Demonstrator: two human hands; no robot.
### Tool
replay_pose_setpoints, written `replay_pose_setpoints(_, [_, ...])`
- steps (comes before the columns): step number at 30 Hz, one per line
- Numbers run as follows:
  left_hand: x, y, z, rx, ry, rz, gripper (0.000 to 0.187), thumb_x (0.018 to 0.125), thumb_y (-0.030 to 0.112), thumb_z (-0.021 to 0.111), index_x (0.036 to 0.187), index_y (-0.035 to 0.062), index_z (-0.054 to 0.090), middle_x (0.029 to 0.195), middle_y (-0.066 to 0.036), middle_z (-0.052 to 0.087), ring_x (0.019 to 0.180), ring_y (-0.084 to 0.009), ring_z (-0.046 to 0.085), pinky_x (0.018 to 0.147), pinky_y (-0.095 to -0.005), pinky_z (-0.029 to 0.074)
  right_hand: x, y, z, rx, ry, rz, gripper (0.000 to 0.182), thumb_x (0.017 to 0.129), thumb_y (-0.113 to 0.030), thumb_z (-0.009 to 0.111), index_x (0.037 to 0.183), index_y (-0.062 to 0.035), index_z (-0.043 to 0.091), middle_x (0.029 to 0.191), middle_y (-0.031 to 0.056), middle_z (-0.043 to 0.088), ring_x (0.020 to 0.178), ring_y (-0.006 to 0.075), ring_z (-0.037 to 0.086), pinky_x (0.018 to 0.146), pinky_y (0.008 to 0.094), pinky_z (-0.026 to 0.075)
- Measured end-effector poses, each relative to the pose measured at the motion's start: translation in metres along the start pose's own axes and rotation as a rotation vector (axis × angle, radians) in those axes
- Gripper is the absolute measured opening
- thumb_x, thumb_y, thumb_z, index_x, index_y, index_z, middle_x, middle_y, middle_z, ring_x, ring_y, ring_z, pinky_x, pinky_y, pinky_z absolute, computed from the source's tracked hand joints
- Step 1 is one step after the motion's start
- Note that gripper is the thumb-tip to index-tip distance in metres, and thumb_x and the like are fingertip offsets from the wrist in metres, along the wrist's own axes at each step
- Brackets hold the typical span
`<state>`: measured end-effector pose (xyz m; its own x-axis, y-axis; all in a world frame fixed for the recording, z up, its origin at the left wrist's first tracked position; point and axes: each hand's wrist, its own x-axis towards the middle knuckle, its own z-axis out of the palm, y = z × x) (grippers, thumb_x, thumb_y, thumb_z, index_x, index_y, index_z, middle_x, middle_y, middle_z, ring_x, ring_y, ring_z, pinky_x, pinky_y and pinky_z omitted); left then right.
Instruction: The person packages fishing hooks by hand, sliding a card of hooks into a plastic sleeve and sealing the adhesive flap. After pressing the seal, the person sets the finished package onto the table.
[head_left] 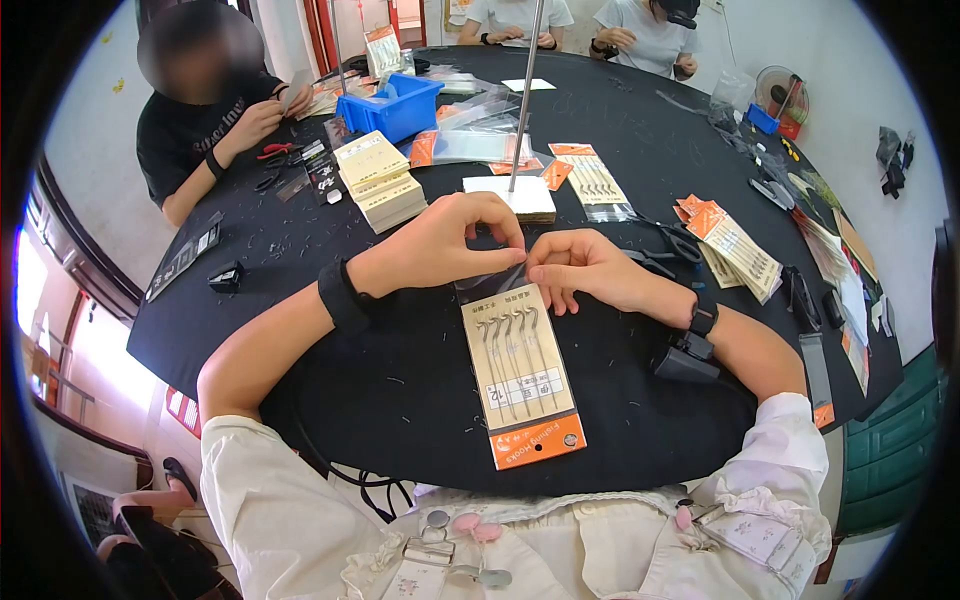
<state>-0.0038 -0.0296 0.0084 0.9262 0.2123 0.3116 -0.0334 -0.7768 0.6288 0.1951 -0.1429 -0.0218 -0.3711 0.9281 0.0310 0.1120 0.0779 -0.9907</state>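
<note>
A packet of fishing hooks (518, 375) lies on the black cloth before me, its orange end toward my body. Through its clear sleeve several hooks show in a row on a cream card. My left hand (445, 240) pinches the sleeve's clear top flap (490, 285) between thumb and fingertips. Right beside it, my right hand (600, 270) is closed at the same flap's other corner, its fingers curled near the card's upper edge. The fingertips of both hands almost meet, and the exact grip on the thin plastic is partly hidden.
Stacked cream cards (380, 185) and a blue bin (392, 105) stand ahead left. A metal rod rises from a white block (510, 200). Black scissors (660, 250) and finished packets (735, 245) lie to the right. A co-worker (205, 110) sits at the left; two more people are across.
</note>
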Motion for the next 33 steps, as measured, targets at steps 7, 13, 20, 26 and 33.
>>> replay_pose_setpoints(7, [0.000, -0.001, 0.001, -0.019, -0.001, -0.003, 0.010, 0.079, 0.016, 0.065, 0.084, 0.0075, 0.063, 0.090, 0.000, 0.060, 0.083, -0.0113, 0.051, 0.067, -0.0249, 0.036, -0.001, -0.004, 0.002, 0.013, -0.002, 0.006, 0.014, 0.089, -0.015, 0.056, 0.091, -0.0016, 0.058, 0.069, 0.0048, 0.062, 0.055, 0.0075, 0.058, 0.048, 0.0175, 0.045])
replay_pose_setpoints(13, [0.000, -0.002, 0.001, -0.002, 0.006, -0.016, 0.011, 0.080, 0.016, 0.065, 0.084, 0.0062, 0.061, 0.087, 0.001, 0.061, 0.080, -0.0112, 0.051, 0.065, -0.0253, 0.036, 0.000, 0.001, 0.000, 0.006, -0.005, -0.009, 0.012, 0.089, -0.013, 0.055, 0.091, -0.0015, 0.058, 0.070, 0.0051, 0.061, 0.056, 0.0077, 0.058, 0.047, 0.0182, 0.045])
replay_pose_setpoints(20, [-0.001, 0.005, 0.001, -0.015, 0.007, -0.023, 0.014, 0.079, 0.018, 0.066, 0.084, 0.0066, 0.061, 0.085, 0.001, 0.060, 0.078, -0.0107, 0.051, 0.066, -0.0252, 0.036, -0.001, -0.003, 0.002, 0.012, 0.004, 0.009, 0.013, 0.089, -0.014, 0.056, 0.091, -0.0017, 0.058, 0.070, 0.0046, 0.061, 0.056, 0.0073, 0.057, 0.048, 0.0178, 0.044])
replay_pose_setpoints(26, [-0.001, 0.005, 0.003, 0.023, -0.004, 0.033, 0.017, 0.079, 0.023, 0.068, 0.085, 0.0080, 0.062, 0.084, 0.001, 0.059, 0.080, -0.0104, 0.053, 0.066, -0.0249, 0.035, -0.001, -0.001, 0.001, -0.002, -0.021, 0.000, 0.014, 0.089, -0.015, 0.058, 0.092, -0.0021, 0.060, 0.069, 0.0031, 0.062, 0.055, 0.0054, 0.056, 0.048, 0.0173, 0.043])
replay_pose_setpoints(33, [-0.001, 0.007, 0.002, 0.002, -0.021, 0.006, 0.013, 0.080, 0.019, 0.068, 0.085, 0.0073, 0.062, 0.085, 0.000, 0.059, 0.080, -0.0107, 0.053, 0.065, -0.0251, 0.036, -0.001, 0.000, 0.001, -0.006, -0.029, -0.009, 0.013, 0.089, -0.015, 0.058, 0.093, -0.0024, 0.061, 0.069, 0.0031, 0.062, 0.054, 0.0051, 0.056, 0.048, 0.0170, 0.043])
